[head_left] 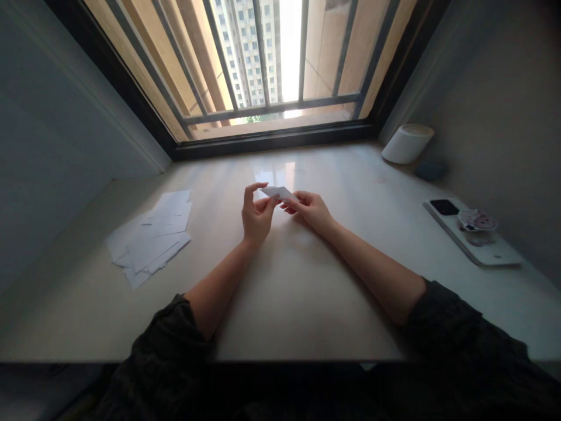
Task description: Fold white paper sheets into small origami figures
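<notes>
A small white paper (279,192) was held above the middle of the table (307,292), pinched between both hands. The left hand (256,215) was pinching its left end with thumb and fingertips; the right hand (310,209) was pinching its right end. A loose paper pile (151,237) lay well apart at left.

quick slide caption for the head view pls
Left hand and right hand pinch a small white paper above a pale table, loose sheets to the left.
</notes>
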The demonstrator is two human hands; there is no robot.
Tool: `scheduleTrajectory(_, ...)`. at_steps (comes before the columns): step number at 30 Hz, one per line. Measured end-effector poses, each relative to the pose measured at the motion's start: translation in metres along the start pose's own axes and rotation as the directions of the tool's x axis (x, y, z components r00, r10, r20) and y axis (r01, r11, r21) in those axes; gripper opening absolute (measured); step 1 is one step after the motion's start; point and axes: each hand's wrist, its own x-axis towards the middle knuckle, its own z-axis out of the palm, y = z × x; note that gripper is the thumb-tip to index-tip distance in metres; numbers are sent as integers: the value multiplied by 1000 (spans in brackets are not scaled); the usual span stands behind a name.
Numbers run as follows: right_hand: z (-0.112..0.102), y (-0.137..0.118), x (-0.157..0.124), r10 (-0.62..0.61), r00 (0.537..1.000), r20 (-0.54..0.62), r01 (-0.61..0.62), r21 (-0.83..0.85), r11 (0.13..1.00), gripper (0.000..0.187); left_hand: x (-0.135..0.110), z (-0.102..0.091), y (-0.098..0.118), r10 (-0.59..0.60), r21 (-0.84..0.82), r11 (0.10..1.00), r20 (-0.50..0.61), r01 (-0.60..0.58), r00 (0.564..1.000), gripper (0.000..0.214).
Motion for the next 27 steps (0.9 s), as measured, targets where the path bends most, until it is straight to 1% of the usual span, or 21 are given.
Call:
scheduleTrajectory(3,1,0,-1,-37,999,-16,36,-62,997,40,-2,0,0,19,14,1000,49,-19,999,43)
scheduleTrajectory(6,1,0,-2,-53,998,-29,52,-26,998,36,-2,2,0,-2,-50,999,54,5,999,44)
scheduleTrajectory(9,-1,1,-1,-31,1000,3,30,6,1000,34,2,2,0,-33,-96,995,26,35,999,44)
scheduleTrajectory(12,-2,1,0,0,997,81,0,-10,1000,40,6,0,0,-42,-95,995,-28,40,999,44)
scheduleTrajectory(14,-3,0,1,19,995,101,-18,-12,1000,43,7,-1,-1,-37,-79,996,-53,32,998,44)
scheduleTrajectory(19,-2,-1,2,60,998,4,-61,34,998,38,8,-4,-1,-15,-59,998,-74,10,997,44)
scheduleTrajectory(23,-3,-2,2,74,997,0,-74,32,997,37,8,-4,-2,-5,-59,998,-74,0,997,43)
scheduleTrajectory(27,-3,0,1,63,998,10,-63,10,998,41,8,-4,-5,6,-51,999,-83,-10,997,40)
